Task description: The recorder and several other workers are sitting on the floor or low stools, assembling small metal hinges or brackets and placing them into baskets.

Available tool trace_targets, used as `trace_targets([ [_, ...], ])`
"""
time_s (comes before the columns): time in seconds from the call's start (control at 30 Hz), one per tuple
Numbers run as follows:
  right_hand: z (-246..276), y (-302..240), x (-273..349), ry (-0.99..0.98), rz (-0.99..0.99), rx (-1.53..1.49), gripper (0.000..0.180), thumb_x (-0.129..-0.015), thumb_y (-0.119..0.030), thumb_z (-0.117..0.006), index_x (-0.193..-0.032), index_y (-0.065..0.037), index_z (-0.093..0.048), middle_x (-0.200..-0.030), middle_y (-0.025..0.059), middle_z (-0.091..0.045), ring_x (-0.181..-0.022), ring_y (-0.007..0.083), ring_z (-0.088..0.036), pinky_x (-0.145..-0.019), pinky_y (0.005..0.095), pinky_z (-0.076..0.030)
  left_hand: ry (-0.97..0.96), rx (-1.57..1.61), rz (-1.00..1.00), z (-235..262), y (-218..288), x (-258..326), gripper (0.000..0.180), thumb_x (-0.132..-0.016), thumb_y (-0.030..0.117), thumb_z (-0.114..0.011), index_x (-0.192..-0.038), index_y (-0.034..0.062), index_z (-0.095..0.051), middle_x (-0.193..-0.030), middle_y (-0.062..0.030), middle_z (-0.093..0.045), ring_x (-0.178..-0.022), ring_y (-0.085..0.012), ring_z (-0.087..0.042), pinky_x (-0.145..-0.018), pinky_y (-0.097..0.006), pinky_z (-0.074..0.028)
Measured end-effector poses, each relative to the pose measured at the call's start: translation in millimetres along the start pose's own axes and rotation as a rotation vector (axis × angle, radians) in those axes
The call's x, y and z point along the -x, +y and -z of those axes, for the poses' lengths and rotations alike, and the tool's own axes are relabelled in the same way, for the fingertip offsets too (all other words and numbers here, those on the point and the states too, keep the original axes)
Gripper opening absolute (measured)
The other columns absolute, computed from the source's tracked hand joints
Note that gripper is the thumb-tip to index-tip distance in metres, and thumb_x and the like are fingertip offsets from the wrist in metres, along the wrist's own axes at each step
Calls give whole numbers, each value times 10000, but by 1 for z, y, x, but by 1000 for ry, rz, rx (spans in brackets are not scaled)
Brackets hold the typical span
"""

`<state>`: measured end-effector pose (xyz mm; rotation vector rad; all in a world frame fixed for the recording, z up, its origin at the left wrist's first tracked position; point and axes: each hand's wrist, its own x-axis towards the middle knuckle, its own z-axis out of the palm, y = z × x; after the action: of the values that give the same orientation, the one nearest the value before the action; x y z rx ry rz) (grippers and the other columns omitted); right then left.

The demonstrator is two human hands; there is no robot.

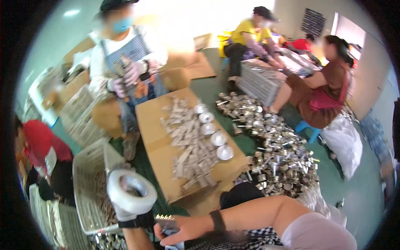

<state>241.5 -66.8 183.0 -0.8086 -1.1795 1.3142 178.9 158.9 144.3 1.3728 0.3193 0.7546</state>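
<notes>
Left hand (129,196), white-gloved, is closing around a small metal piece, lower left | right hand (177,231) is pinching a shiny metal part (166,220) at bottom centre | flat grey pieces (187,141) are lying sorted on brown cardboard (154,137); a large heap of silver fittings (275,154) is waiting at centre right.

We record a bright, daylit scene; the strongest light enters from the top centre, where the back wall (183,16) washes out to near white. A ceiling lamp (71,13) reads as a small flare at upper left. We note specular glints on the pile of metal parts (275,154) and on the round lids (218,139) on the cardboard table (156,141). Shadows are soft and short. We see heavy fisheye bending, with a black vignette ringing the frame. Focus is soft overall; the gloved left hand (129,196) and right hand (179,229) near the lower edge show motion blur.
</notes>
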Motion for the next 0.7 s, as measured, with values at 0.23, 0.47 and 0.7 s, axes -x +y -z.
trace_targets([
  [0.23,-10,-9,7,95,57,-16,149,-869,-201,-656,-916,-87,-573,-824,24,-576,-794,116,-536,-722,291,-442,-9,-211,-90,-49,24,1,323,-922,248,-557,-1146,17,-541,-1038,-109,-608,-946,-237,-607,-851,-376,-486],
  [0.47,-6,-10,7,105,62,-4,173,-869,-221,-656,-908,-80,-562,-822,14,-566,-792,113,-518,-727,288,-437,-103,295,254,11,-8,-8,501,-942,423,-428,-1268,45,-472,-1152,-128,-593,-998,-270,-590,-880,-411,-492],
  [0.7,-1,-6,8,106,45,-11,198,-869,-240,-655,-899,-74,-551,-820,4,-556,-790,111,-501,-732,285,-432,-109,-326,20,-37,29,2,489,-947,404,-414,-1245,21,-475,-1116,-142,-599,-980,-273,-593,-862,-413,-498],
])
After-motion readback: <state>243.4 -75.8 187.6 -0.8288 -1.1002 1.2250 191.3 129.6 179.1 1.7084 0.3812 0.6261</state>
